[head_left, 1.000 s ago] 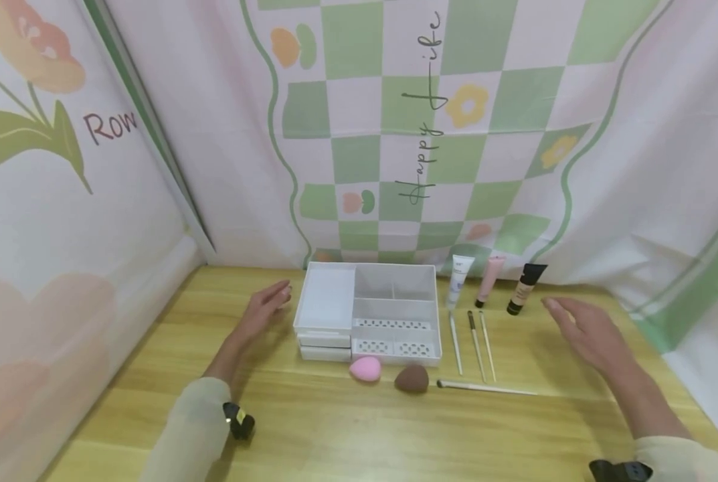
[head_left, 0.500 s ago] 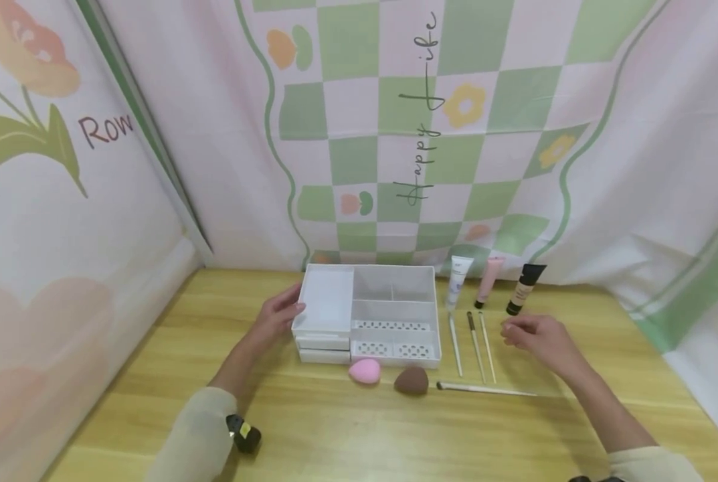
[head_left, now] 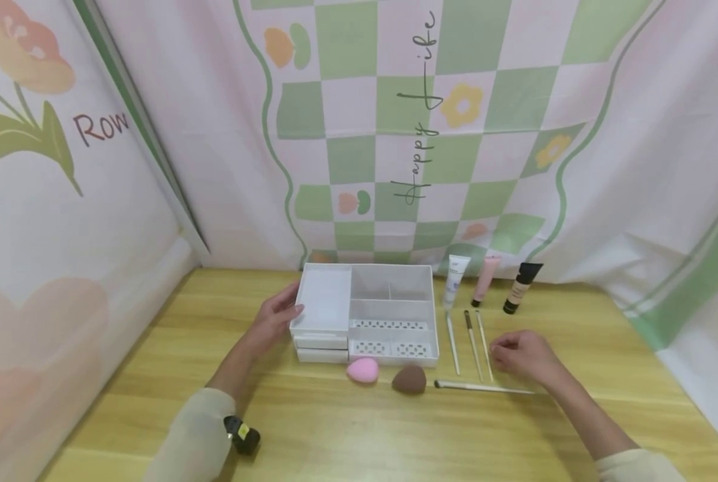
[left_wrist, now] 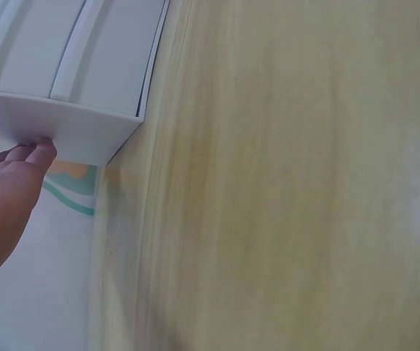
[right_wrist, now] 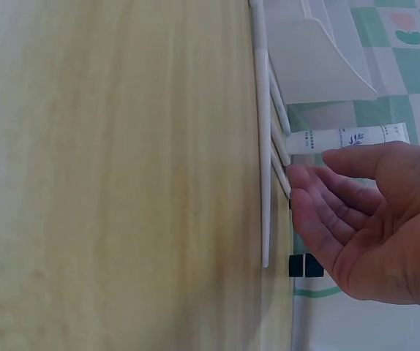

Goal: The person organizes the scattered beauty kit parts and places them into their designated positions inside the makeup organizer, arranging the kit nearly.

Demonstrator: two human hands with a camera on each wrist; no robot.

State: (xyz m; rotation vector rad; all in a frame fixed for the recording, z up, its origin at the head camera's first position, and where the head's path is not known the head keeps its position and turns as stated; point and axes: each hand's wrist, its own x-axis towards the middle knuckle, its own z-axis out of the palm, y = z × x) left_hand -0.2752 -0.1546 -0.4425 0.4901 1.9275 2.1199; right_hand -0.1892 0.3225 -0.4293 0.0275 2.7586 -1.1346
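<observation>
My left hand (head_left: 274, 325) rests against the left side of a white plastic makeup organizer (head_left: 325, 294), thumb at its top edge. In the left wrist view its fingertips touch the organizer's side wall (left_wrist: 78, 135). My right hand (head_left: 526, 356) hovers just right of three slim makeup brushes, the nearest a pale brush (head_left: 484, 345); nothing is in its grasp and its fingers are loosely bent. Left of that brush lie a dark-tipped brush (head_left: 474, 348) and a white brush (head_left: 452, 345). Below the hand, another makeup brush (head_left: 485, 387) lies crosswise, also seen lengthwise in the right wrist view.
A pink makeup sponge (head_left: 363, 370) and a brown makeup sponge (head_left: 409, 379) sit before the organizer. Behind the brushes stand a white tube (head_left: 455, 281), a pink tube (head_left: 486, 281) and a black-capped beige tube (head_left: 522, 289). A patterned curtain (head_left: 359, 161) backs the wooden table (head_left: 334, 435).
My left hand has come rightward onto the organizer's side. My right hand has moved left and toward the front, from beside the beige tube to beside the brushes.
</observation>
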